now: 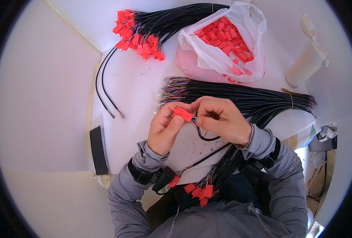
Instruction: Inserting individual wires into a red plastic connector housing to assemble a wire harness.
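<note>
Pinched between the thumb and fingers of my left hand (163,133) is a red plastic connector housing (183,114). My right hand (222,119) has its fingertips closed on thin coloured wires at the housing's right end. Those wires come from a black cable (208,139) that loops below the right hand. Just behind both hands lies a thick bundle of black cables (223,92), with bare metal terminals at its left end. Near my lap, several cables end in red connectors (201,192). How deep the wires sit in the housing is hidden.
A white plastic bag (195,59) full of red housings stands at the back. Beside it lies a cable bundle (168,18) with red connectors. Two loose cables (103,85) and a black phone-like device (99,150) are at left. A cream container (306,63) with its lid up stands right.
</note>
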{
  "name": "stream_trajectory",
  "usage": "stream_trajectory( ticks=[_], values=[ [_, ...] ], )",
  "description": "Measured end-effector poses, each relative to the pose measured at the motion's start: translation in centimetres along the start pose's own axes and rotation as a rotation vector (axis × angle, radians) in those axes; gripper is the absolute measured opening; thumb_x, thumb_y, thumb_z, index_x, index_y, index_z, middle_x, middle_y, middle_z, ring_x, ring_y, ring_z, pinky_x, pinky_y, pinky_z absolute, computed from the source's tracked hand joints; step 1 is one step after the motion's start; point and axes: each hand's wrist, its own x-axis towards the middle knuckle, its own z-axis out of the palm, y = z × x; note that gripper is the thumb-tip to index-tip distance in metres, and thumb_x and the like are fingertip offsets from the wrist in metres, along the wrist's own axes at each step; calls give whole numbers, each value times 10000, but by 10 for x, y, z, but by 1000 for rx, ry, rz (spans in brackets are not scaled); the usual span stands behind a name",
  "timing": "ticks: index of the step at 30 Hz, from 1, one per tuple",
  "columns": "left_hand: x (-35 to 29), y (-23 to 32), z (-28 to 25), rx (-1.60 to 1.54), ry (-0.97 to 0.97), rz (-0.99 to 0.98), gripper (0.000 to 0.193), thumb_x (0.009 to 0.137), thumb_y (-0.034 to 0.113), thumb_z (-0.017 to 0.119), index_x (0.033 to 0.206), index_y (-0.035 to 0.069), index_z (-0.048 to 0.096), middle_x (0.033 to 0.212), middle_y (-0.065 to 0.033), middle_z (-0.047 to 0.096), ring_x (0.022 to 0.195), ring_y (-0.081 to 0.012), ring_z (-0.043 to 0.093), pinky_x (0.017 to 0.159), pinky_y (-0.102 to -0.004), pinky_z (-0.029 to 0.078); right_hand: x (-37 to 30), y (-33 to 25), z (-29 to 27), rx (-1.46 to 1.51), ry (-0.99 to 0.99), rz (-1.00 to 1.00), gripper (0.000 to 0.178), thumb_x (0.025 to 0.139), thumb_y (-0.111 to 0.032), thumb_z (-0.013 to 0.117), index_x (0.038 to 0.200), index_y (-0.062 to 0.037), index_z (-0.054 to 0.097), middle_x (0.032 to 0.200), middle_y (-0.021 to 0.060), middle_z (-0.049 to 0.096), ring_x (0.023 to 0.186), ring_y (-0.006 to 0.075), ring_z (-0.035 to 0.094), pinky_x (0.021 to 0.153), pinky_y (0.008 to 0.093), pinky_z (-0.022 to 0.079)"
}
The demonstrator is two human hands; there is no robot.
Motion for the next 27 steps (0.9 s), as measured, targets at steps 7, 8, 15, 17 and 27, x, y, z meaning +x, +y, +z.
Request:
stream_trajectory(
  ticks=[7,8,15,17,27],
  values=[
    [-1,3,2,80,-10,-6,305,847,139,480,1099,-22,422,1041,-82,512,954,-111,472,846,-249,357,0,7,2,-40,20,-37,107,726,-51,557,657,10,502,833,53,524,579,37,414,511,187,350],
    [-1,4,1,127,-22,12,308,851,147,475,1102,-24,421,1061,-93,509,962,-118,473,855,-252,353,0,10,2,-55,34,-80,123,719,-85,568,667,11,509,794,55,535,544,46,400,482,195,343],
    [2,2,2,22,-36,48,349,876,217,425,1117,-35,391,1178,-186,433,1083,-203,429,917,-317,331,-1,5,4,16,13,62,119,723,-103,569,694,2,523,680,24,514,562,48,423,487,200,348],
    [3,3,5,33,-18,32,374,867,252,433,1110,-30,394,1198,-218,408,1097,-233,420,923,-343,319,-1,8,2,-17,43,13,118,727,-111,563,697,-1,528,619,5,498,558,40,428,481,199,348],
    [4,4,3,53,-49,23,389,877,218,417,1150,-55,369,1205,-193,412,1100,-214,415,929,-328,324,-1,9,3,-42,53,-3,117,728,-103,553,708,9,529,607,14,500,542,54,431,478,213,360]
  ],
)
